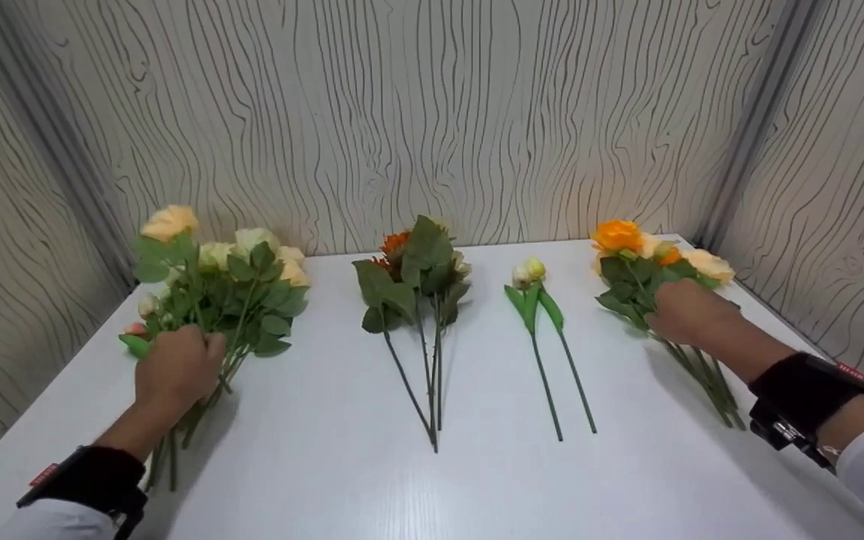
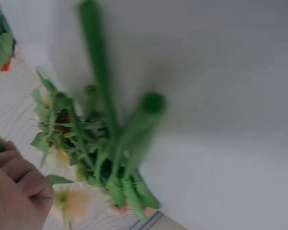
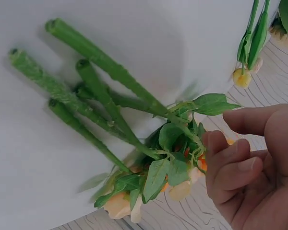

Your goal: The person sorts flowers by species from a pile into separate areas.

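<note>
Booth-like spot: patterned walls (image 1: 432, 120), white table (image 1: 492, 480)

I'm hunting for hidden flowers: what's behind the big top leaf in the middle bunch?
Rusty-orange petals peek out left of the big top leaf, pale petals right. The leaf covers the rest, so I can't tell how many flowers hide there.

The left hand (image 1: 181, 367) hides part of the green stems (image 1: 172, 463), whose nearest ends blur in its wrist view; the right wrist view crops the right hand (image 3: 273, 187).
</note>
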### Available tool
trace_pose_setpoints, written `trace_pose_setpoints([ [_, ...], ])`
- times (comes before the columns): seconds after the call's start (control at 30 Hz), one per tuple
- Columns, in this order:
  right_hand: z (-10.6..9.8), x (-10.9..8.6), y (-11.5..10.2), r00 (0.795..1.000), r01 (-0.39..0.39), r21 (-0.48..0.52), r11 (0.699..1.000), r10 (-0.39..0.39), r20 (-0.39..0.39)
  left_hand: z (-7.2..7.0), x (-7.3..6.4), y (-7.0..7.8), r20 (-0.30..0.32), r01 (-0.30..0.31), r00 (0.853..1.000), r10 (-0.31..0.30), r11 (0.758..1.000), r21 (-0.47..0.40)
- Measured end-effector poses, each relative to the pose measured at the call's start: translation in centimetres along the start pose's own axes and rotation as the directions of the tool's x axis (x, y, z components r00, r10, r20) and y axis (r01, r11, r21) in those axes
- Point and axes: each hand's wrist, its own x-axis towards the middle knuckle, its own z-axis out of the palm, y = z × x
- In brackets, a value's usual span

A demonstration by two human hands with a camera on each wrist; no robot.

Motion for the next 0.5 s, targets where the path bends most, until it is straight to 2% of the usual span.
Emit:
trace_pose_setpoints([
  [0.07, -0.2, 0.1, -1.2, 0.998, 0.009, 0.006, 1.0, -0.009, -0.055, -0.2, -0.3, 1.2, -0.119, -0.046, 0.992, 0.044, 0.999, -0.014],
  [0.13, -0.2, 0.1, -2.6, 0.992, 0.038, 0.025, 0.999, -0.035, -0.121, -0.3, -0.6, 2.7, -0.212, -0.098, 0.973, 0.091, 0.995, -0.021],
  [0.23, -0.1, -0.3, -5.3, 0.975, 0.115, 0.105, 0.988, -0.091, -0.205, 0.0, -1.5, 5.6, -0.285, -0.181, 0.945, 0.163, 0.983, -0.035],
  [0.3, 0.2, -0.7, -7.4, 0.956, 0.2, 0.175, 0.964, -0.153, -0.251, 0.6, -2.2, 7.8, -0.305, -0.256, 0.925, 0.225, 0.965, -0.065],
  [0.37, 0.4, -1.4, -9.7, 0.939, 0.287, 0.264, 0.921, -0.216, -0.267, 1.3, -3.2, 10.1, -0.309, -0.346, 0.901, 0.304, 0.934, -0.091],
  [0.4, 0.6, -1.8, -10.9, 0.93, 0.33, 0.312, 0.891, -0.249, -0.27, 1.7, -3.7, 11.3, -0.311, -0.393, 0.885, 0.347, 0.915, -0.096],
  [0.47, 1.0, -2.8, -13.3, 0.915, 0.396, 0.436, 0.808, -0.307, -0.263, 2.4, -4.9, 13.7, -0.304, -0.486, 0.848, 0.434, 0.866, -0.118],
  [0.5, 1.2, -3.4, -14.5, 0.91, 0.414, 0.505, 0.758, -0.331, -0.25, 2.7, -5.6, 14.9, -0.295, -0.525, 0.83, 0.473, 0.842, -0.125],
])
